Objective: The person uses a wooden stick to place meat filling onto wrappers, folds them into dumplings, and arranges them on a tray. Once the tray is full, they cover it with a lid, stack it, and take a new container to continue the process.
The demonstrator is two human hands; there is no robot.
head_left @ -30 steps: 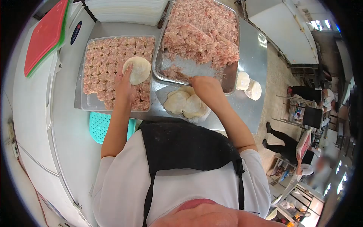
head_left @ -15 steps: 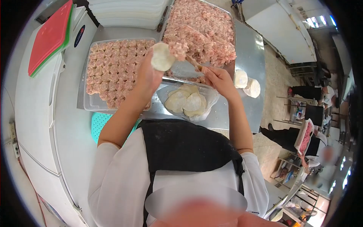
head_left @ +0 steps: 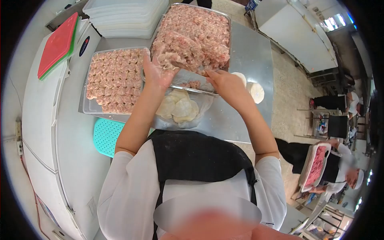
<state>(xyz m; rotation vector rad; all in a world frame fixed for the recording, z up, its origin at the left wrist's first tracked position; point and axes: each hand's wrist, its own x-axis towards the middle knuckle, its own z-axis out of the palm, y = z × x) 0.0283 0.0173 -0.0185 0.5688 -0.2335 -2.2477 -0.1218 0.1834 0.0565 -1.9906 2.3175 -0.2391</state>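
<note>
My left hand [head_left: 157,76] is cupped palm up around a round dough wrapper [head_left: 171,60] with meat filling in it, at the near left corner of the meat tray. My right hand [head_left: 227,85] is closed on a thin wooden spatula [head_left: 199,72], whose tip reaches toward the wrapper. Beyond both hands lies a deep metal tray [head_left: 230,36] heaped with ground meat [head_left: 194,30]. Left of my left hand, a clear plastic tray [head_left: 93,107] holds rows of filled dumplings [head_left: 116,80]. Loose wrappers [head_left: 180,106] lie on a plastic bag below my hands.
Two wrapper stacks [head_left: 255,92] stand right of my right hand. Stacked plastic trays [head_left: 124,18] are at the back left. A turquoise perforated basket [head_left: 107,136] sits below the table edge. To the right, a person [head_left: 334,160] carries a tray of red meat [head_left: 316,166].
My right hand has brought the spatula and meat to the wrapper, and the meat now lies in it. The view has shifted. The co-worker with the tray has come closer.
</note>
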